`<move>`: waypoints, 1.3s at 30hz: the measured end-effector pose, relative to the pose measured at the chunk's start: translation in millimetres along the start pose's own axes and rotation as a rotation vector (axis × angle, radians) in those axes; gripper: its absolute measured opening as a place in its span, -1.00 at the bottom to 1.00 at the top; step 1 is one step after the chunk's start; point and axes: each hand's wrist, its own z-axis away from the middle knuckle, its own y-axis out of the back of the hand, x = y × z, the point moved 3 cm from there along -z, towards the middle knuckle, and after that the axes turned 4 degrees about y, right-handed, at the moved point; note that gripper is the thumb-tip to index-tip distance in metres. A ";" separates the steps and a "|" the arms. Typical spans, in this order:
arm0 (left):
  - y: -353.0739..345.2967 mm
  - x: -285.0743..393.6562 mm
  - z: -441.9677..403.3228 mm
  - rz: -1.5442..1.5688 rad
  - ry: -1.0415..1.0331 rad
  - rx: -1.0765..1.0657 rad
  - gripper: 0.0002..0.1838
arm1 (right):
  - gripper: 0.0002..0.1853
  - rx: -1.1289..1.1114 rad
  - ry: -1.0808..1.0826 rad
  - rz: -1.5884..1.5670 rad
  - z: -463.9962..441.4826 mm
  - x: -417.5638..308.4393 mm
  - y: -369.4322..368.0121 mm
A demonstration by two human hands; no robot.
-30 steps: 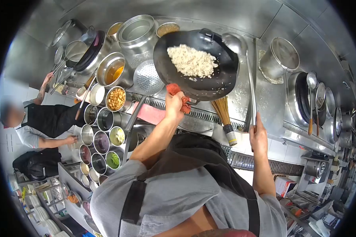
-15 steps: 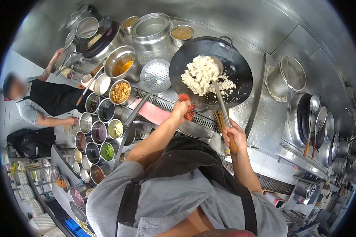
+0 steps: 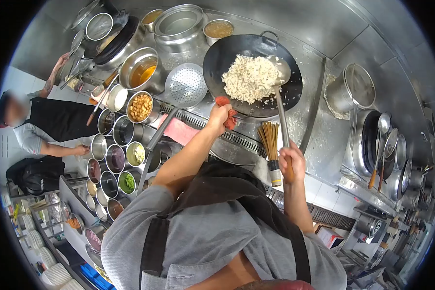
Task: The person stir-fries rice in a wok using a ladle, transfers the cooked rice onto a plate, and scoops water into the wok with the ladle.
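A black wok [image 3: 217, 63] on the stove holds a heap of pale fried rice [image 3: 249, 77]. At the wok's near edge, my left hand [image 3: 219, 117] is closed on a red cloth [image 3: 230, 121], over the wok's handle, which is hidden. My right hand [image 3: 293, 162] grips the wooden handle of a long metal ladle [image 3: 282, 113]. The ladle's bowl lies in the wok, at the right side of the rice. Below the wok, a bamboo brush [image 3: 269, 142] stands close to my right hand.
Left of the wok are a perforated skimmer [image 3: 186, 84], a pot of amber liquid [image 3: 142, 72] and several ingredient tins [image 3: 115, 158]. A strainer rests on a pot [image 3: 340, 92] at right. Another person [image 3: 58, 118] works at far left beside a second wok [image 3: 118, 43].
The ladle has come down from beyond the wok's right rim into the rice, then shifted slightly right. The wok has settled from a tilt, and the rice has spread and moved right.
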 end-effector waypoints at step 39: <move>-10.1 16.7 120.5 0.207 0.137 -0.018 -0.77 | -0.31 -0.177 0.222 1.732 125.7 -134.8 18.6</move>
